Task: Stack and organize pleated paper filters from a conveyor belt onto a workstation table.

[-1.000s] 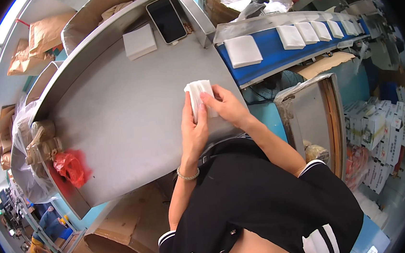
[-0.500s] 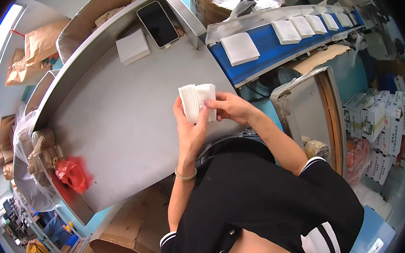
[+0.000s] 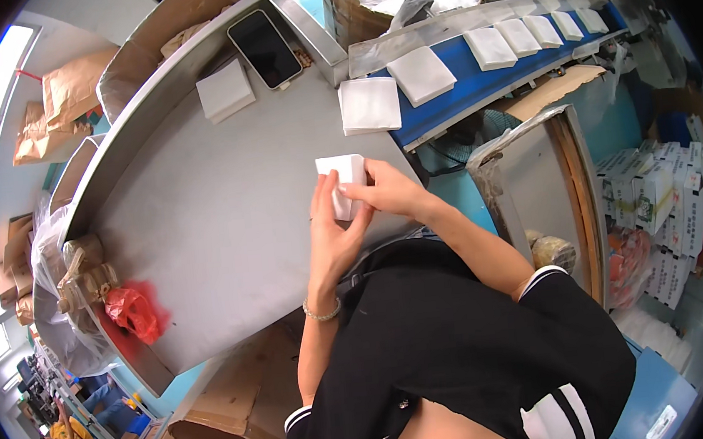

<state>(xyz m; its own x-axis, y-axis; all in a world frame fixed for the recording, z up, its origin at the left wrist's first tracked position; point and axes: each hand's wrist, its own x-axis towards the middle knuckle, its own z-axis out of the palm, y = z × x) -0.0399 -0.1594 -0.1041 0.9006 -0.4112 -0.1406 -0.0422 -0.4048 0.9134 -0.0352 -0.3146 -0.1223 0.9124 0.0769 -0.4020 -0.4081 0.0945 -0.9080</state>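
Between my two hands, over the near right part of the metal table [image 3: 207, 190], is a compact stack of white paper napkins [image 3: 345, 168]. The fingers of my left hand [image 3: 332, 238] press along its left side. My right hand [image 3: 391, 191] grips the right side, with its thumb across the front. Beyond my hands, another napkin stack [image 3: 370, 105] lies where the table meets the blue conveyor belt [image 3: 448, 85]. A further stack [image 3: 422, 75] rests on the near end of the belt, and several more sit in a row behind it.
At the table's far edge lie a phone [image 3: 267, 49] and a white stack [image 3: 225, 91]. A red plastic bag [image 3: 135, 312] sits at the left corner. An open cardboard box [image 3: 227, 423] stands below the near edge, and a framed panel [image 3: 533, 195] is to the right.
The napkins in my hands went from fanned edges to a squared block. One more stack has come off the belt's end onto the table, and the others have shifted along toward me.
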